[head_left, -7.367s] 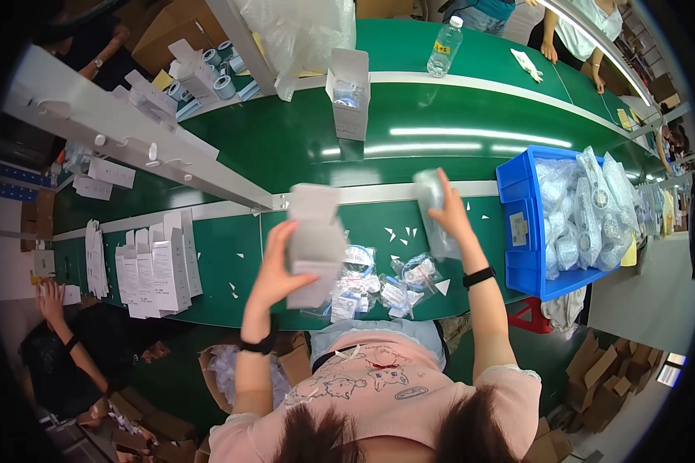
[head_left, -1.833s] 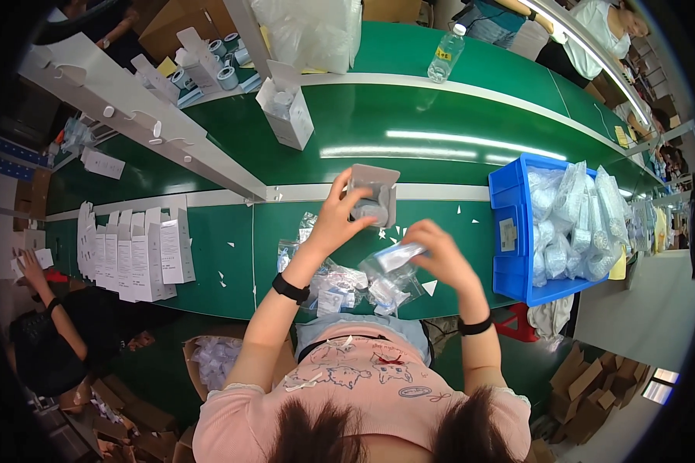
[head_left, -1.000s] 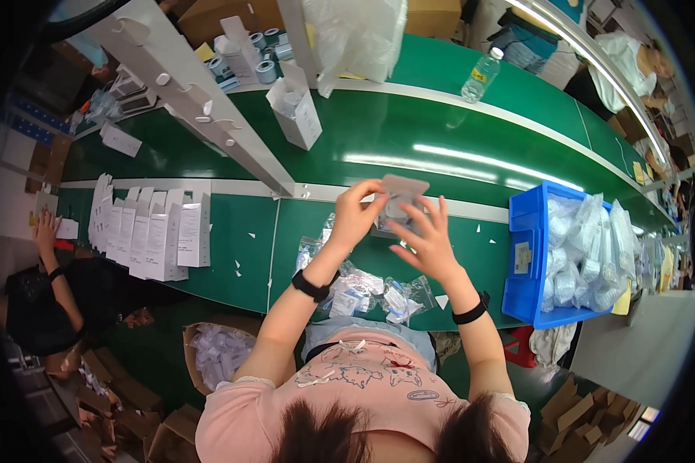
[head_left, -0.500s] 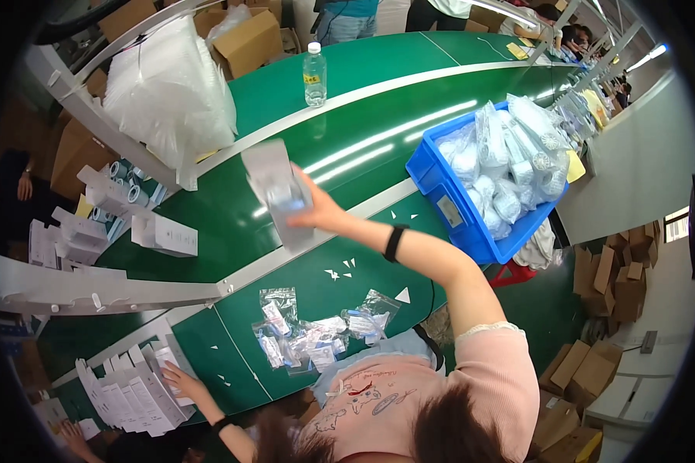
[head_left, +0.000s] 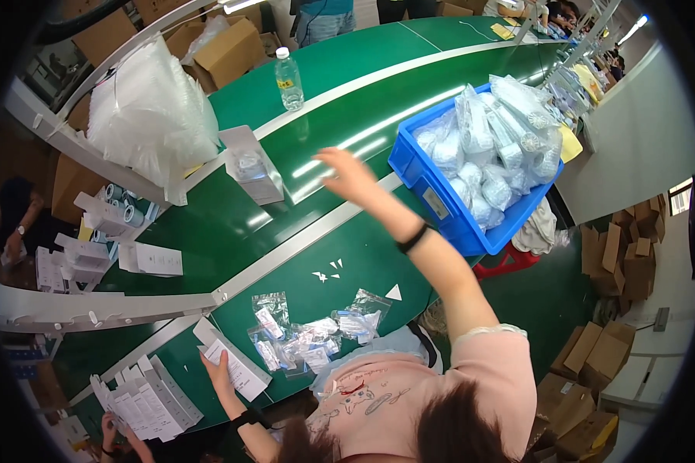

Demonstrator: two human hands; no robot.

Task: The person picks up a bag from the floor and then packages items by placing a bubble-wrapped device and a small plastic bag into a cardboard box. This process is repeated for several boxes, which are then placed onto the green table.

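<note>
My right hand point(head_left: 350, 174) is stretched out over the green conveyor belt point(head_left: 340, 123), fingers apart and holding nothing. A small upright white box with a clear window point(head_left: 251, 164) stands on the belt just left of that hand, apart from it. My left hand point(head_left: 220, 369) is low at the near edge of the bench, gripping a flat white carton point(head_left: 238, 370). Between my arms lies a pile of small clear bagged parts point(head_left: 309, 343).
A blue crate point(head_left: 440, 204) full of bagged parts stands right of my right arm. A water bottle point(head_left: 288, 77) stands on the belt's far side. Flat cartons point(head_left: 150, 401) are stacked at lower left, with another person's hand point(head_left: 108, 424) beside them. A big clear bag point(head_left: 154, 116) sits on a rack.
My right hand reached out with the white box, set it on the belt and let go. My left hand dropped to the flat cartons. The view swung right.
</note>
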